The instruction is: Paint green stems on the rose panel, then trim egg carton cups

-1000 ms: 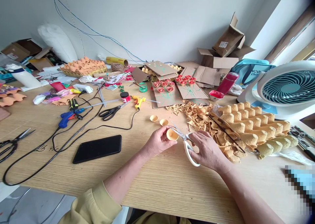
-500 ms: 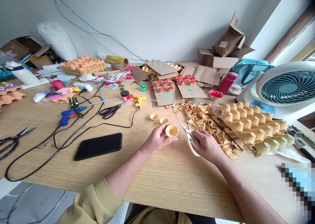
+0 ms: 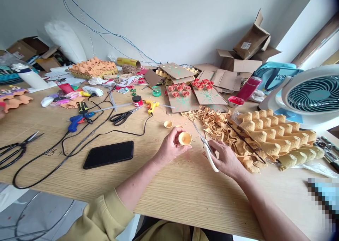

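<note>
My left hand [image 3: 171,147] is closed on a small yellow egg-carton cup [image 3: 185,138], its hollow facing up toward me. In my right hand [image 3: 224,158] is a pair of white-handled scissors [image 3: 209,156], with the blades pointing up and left, apart from the cup. Another cut cup [image 3: 168,124] sits on the table just beyond my left hand, and one more beside it is mostly hidden behind my fingers. To the right of the scissors lies a heap of torn egg-carton scraps [image 3: 215,122].
Stacked egg trays [image 3: 278,135] and a white fan [image 3: 304,92] stand at right. Red paper roses [image 3: 180,89] rest on painted cardboard at the back. A phone [image 3: 108,154], black scissors [image 3: 122,117], a yellow glue gun [image 3: 152,106], a blue glue gun [image 3: 76,121] and cords spread leftward.
The view has shifted slightly left. The scissors have turned a little in my right hand, with their handles lower. My left hand still holds the cup, now covering more of the cup behind it.
</note>
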### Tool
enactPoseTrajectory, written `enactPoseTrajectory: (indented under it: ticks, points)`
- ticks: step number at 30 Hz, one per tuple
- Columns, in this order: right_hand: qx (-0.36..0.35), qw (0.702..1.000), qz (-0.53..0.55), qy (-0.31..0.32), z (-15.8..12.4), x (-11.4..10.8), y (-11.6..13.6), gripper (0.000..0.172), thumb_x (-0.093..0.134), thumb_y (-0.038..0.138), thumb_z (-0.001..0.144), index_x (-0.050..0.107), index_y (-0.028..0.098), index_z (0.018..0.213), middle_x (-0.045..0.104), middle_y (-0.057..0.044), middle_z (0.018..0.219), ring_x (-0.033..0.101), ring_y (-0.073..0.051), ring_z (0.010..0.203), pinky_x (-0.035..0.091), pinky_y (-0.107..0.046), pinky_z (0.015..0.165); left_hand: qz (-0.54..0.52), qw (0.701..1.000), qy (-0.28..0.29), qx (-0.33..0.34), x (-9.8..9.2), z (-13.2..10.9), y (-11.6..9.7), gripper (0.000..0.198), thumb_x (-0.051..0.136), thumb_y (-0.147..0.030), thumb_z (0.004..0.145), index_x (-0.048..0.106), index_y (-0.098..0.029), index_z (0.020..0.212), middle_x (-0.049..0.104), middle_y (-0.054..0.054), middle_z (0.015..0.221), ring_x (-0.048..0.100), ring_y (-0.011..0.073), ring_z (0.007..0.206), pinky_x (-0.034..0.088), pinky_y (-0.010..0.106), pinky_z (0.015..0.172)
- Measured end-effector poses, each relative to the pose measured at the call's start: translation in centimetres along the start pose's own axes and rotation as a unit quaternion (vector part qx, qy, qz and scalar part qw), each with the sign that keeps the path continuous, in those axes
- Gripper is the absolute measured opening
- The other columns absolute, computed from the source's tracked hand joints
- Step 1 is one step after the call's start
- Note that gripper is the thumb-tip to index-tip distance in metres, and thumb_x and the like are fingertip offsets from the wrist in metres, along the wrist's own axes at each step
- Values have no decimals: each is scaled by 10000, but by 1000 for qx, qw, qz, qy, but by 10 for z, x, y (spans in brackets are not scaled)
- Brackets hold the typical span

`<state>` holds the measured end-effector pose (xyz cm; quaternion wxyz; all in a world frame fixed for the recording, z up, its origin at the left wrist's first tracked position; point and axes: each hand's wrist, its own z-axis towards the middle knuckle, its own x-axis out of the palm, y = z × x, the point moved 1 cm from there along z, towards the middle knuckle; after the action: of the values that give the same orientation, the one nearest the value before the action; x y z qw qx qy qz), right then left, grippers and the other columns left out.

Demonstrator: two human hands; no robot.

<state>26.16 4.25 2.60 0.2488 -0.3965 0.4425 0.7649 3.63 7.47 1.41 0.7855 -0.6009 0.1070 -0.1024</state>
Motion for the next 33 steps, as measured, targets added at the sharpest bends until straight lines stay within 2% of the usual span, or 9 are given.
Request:
enactPoseTrajectory:
  ticks: [4,6,10,13,15,18,23,29,33]
  points:
    - [-6,1000,-9,-3,0,2,-3,269,513,383,938,477,223,725,505,29,621,485,-140,622,402,-280,660,71,997,-15,25,-6,3,3,503,769,-368,762,515,-189,1157,639,68,1060,615,171,892,488,248,739]
    - [-6,1000,-11,-7,0,2,-4,244,506,371,940,496,220,748,520,25,640,489,-141,630,405,-286,677,103,993,-38,35,-18,6,-1,472,748,-359,785,549,-185,1177,646,85,1129,631,189,953,502,266,791]
    - [8,1000,-16,-11,0,1,-6,244,498,360,940,465,223,741,523,28,636,491,-139,622,397,-285,674,185,972,-138,35,-54,6,-13,415,746,-357,790,623,-200,1154,640,96,1189,630,205,1000,509,296,817]
    - [9,998,-56,5,-1,1,-7,265,516,340,926,423,228,704,512,31,617,478,-133,592,370,-281,639,243,960,-140,19,-69,-1,-15,373,742,-279,782,639,-215,1135,651,89,1204,634,218,1009,513,315,792]
    - [-2,995,-92,22,-2,1,-6,268,543,332,911,436,227,688,541,20,626,490,-135,586,364,-287,638,284,949,-135,5,-70,-5,-9,368,732,-202,768,634,-214,1122,664,82,1197,639,222,1014,516,325,789]
    - [-13,988,-147,36,-3,4,-3,290,569,380,905,482,224,676,577,3,609,512,-145,563,376,-307,652,329,936,-126,9,-65,-6,5,403,726,-128,747,617,-214,1124,680,73,1169,643,230,1038,513,373,878]
    - [8,964,-257,62,-3,9,3,324,572,453,890,526,223,667,618,-13,577,543,-158,508,377,-337,642,383,918,-102,-3,-59,1,25,384,771,-132,725,622,-218,1069,701,69,1096,637,264,1041,491,432,934]
    - [89,936,-337,45,-5,0,-8,368,543,494,912,531,229,659,644,-38,571,590,-192,509,347,-334,582,362,927,-92,-20,-61,-3,27,554,802,-120,694,579,-234,1189,656,83,1226,601,280,1143,467,462,1002]
    - [107,944,-310,45,-7,-4,-16,382,525,512,921,524,235,658,643,-36,565,599,-203,517,322,-318,543,344,933,-101,-36,-62,-8,26,591,807,-133,696,558,-231,1223,640,93,1235,607,276,1139,467,476,1021]
